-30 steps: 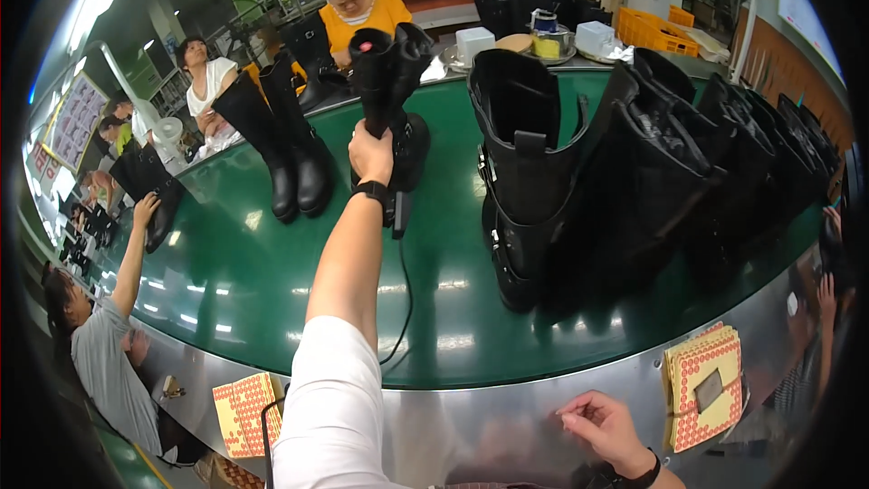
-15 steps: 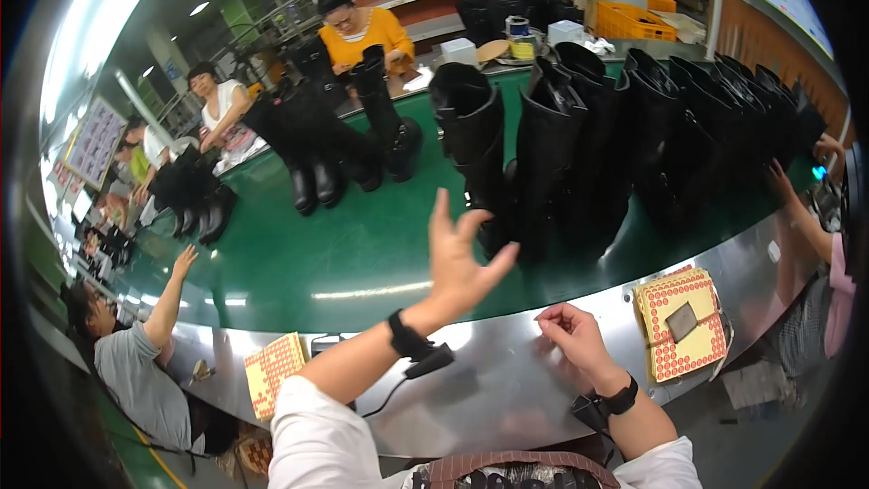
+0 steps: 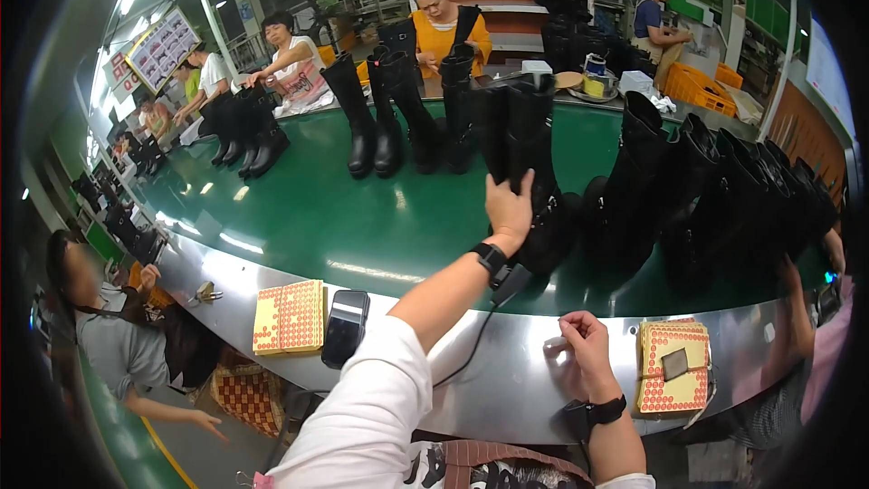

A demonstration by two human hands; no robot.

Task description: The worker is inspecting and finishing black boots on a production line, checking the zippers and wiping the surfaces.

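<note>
My left hand [image 3: 509, 210] is at a pair of tall black boots [image 3: 520, 140] standing on the green work surface [image 3: 299, 217]. Its thumb lies on one side of the near boot's shaft and its fingers curl on the other, partly hidden. Over the metal front edge is my right hand [image 3: 587, 344], its thumb and fingers pinched together; whatever is between them is too small to make out. Both wrists wear black bands, the left one with a cable. To the right of my left hand stands another tall black boot [image 3: 629, 199].
Further black boots [image 3: 362, 131] stand at the far side, and several crowd the right. On the metal ledge [image 3: 507, 371] lie two stacks of yellow cards with red dots [image 3: 290, 317] [image 3: 674, 389] and a black handheld device [image 3: 346, 326]. Co-workers sit opposite and at both sides.
My left hand has moved forward from open air onto the boot pair. The view has shifted, and the boots stand in different places in it. My right hand stays pinched over the ledge.
</note>
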